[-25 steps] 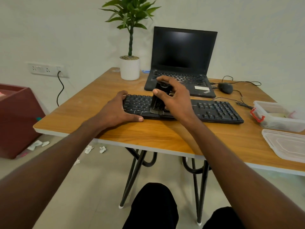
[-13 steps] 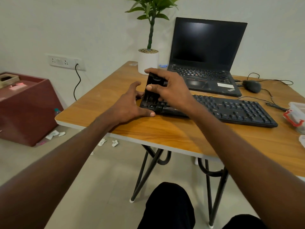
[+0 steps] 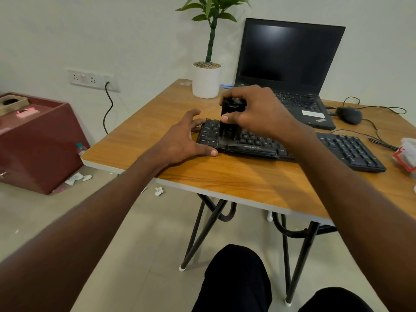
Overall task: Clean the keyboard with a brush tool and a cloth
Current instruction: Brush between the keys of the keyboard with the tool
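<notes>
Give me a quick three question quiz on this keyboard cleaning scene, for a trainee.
1. True or false: the right hand grips the brush.
2. What does the left hand rest against? A) laptop B) keyboard's left end C) mouse
3. Fill in: the pot stands to the ____ of the laptop in the picture.

Key
1. True; the bristles meet the keyboard near its left end.
2. B; the fingers are spread, thumb at the front edge.
3. left
</notes>
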`<state>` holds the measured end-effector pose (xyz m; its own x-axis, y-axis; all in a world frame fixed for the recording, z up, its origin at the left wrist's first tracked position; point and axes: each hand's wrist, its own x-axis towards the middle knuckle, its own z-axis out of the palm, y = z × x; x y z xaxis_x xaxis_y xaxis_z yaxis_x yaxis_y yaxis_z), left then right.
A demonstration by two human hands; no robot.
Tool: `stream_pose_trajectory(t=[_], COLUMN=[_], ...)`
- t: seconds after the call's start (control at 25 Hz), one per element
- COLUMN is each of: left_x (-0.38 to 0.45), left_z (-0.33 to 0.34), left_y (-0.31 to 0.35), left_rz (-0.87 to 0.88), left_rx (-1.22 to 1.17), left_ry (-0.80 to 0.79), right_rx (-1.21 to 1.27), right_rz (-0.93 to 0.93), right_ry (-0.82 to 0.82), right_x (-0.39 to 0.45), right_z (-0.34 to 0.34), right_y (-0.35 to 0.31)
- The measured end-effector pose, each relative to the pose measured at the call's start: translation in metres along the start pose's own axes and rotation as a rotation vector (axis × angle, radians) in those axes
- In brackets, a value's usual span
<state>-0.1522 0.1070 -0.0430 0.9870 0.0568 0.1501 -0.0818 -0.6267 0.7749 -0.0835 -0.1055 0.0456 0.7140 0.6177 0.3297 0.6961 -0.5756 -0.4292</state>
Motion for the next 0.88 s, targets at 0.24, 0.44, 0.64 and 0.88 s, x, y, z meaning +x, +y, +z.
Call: stream_pose_trajectory(t=[0.24,0.44,0.64,0.88], left_x=[-0.004,-0.001,-0.003,-0.003], left_z=[0.0,0.0,0.0,0.0], left_y=[0.002,0.0,0.001,0.0], left_rz=[0.012,-0.013,-0.004,-0.015], left_rx=[0.031,0.024,0.019,0.021], left_ry=[0.036,0.014,0.029,0.018], right_rx=[0.27,0.014,0.133,0.056], right_rz=[-0.062,-0.023,-0.072,-0.049], right_ry=[0.084,0.001,0.073,0.047], right_x=[0.0,-0.006,-0.007,0.003], right_z=[0.032,0.011,0.032,0.021], right_y=[-0.022,-0.019,-0.03,-0.029])
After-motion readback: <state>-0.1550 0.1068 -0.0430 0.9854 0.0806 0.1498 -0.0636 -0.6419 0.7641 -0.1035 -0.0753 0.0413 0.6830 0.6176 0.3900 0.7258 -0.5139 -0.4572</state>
